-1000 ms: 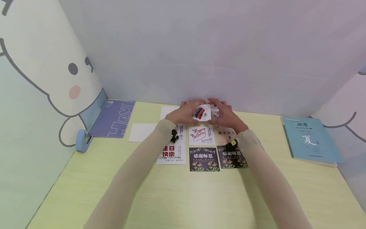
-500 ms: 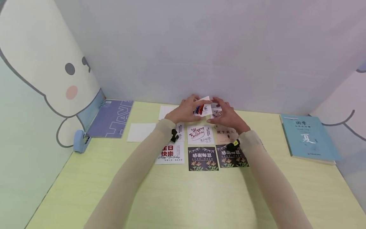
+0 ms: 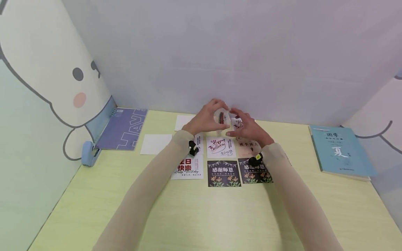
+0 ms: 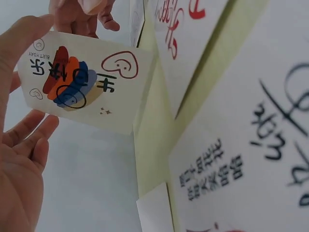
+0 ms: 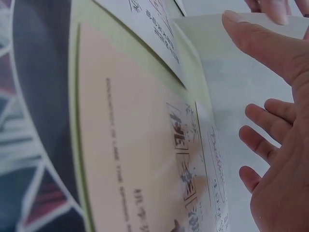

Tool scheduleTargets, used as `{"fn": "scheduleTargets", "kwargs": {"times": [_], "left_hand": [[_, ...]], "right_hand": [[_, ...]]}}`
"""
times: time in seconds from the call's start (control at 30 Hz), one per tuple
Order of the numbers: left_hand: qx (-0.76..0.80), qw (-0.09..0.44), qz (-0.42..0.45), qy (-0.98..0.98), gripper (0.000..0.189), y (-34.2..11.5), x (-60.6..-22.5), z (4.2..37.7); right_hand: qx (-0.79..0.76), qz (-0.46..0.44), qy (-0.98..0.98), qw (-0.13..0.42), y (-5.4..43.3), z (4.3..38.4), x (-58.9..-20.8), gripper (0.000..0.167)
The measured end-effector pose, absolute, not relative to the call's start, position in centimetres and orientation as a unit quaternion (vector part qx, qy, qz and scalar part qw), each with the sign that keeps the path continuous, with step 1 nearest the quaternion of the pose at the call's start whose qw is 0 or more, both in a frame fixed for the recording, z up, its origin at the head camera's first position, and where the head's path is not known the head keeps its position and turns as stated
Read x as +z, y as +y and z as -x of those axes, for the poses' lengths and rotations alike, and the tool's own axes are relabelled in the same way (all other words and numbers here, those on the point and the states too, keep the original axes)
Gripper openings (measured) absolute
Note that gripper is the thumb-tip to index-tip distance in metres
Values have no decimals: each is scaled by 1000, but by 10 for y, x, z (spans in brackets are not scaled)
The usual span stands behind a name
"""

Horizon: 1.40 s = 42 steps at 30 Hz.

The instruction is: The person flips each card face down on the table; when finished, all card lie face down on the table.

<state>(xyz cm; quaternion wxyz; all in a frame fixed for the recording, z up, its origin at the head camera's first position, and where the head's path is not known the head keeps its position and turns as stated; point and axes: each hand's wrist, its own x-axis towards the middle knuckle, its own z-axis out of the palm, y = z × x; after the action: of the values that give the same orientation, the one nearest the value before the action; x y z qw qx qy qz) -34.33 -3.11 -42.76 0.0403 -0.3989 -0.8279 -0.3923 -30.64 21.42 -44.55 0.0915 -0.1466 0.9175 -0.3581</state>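
My left hand [image 3: 205,119] holds a white birthday card [image 4: 120,89] up on edge above the back row. The card bears red, orange and blue brush strokes and a heart, and its thumb and fingers lie at one end of it. Close on the right, my right hand [image 3: 249,129] has its fingers spread. In the right wrist view its thumb [image 5: 260,41] is at the card's top edge; whether it touches cannot be told. Beneath the hands lie a "Happy Birthday" card [image 3: 221,147] and a pink card [image 3: 249,148]. My left hand partly hides the cards behind it.
Two dark flowered cards [image 3: 224,173] and a red-lettered card [image 3: 191,170] form the front row. A blank white card [image 3: 155,144] lies left. Farther left are a purple notebook [image 3: 122,129] and a blue clip-like object [image 3: 89,153]. A teal book [image 3: 342,150] lies right; a wall stands behind.
The brush-stroke card has gone from facing the head camera to being turned nearly edge-on. My left hand has risen slightly with it; my right hand has barely moved.
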Motion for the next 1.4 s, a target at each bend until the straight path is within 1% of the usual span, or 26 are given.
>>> {"fn": "scheduleTargets", "kwargs": {"times": [0.27,0.43,0.53,0.63,0.77,0.87,1.13,1.4], "left_hand": [[-442,59,397,-802,54,-31,-425,345],[-440,53,400,-802,51,-38,-425,350],[-414,33,397,-819,57,-47,-427,353],[-369,5,387,-845,68,-57,-428,355],[-284,-28,369,-885,82,-67,-432,358],[-224,-46,363,-903,87,-72,-435,361],[-177,-64,351,-917,93,-80,-438,364],[-171,-74,336,-923,92,-81,-438,364]], "right_hand": [[-357,147,915,114,211,306,-445,102],[-363,160,911,113,212,308,-443,97],[-347,175,916,101,212,311,-442,94],[-315,182,927,88,210,314,-441,94],[-278,179,941,71,206,318,-441,99],[-264,179,946,59,201,321,-443,102],[-254,169,951,55,194,321,-445,95],[-294,145,943,53,208,318,-445,83]]}}
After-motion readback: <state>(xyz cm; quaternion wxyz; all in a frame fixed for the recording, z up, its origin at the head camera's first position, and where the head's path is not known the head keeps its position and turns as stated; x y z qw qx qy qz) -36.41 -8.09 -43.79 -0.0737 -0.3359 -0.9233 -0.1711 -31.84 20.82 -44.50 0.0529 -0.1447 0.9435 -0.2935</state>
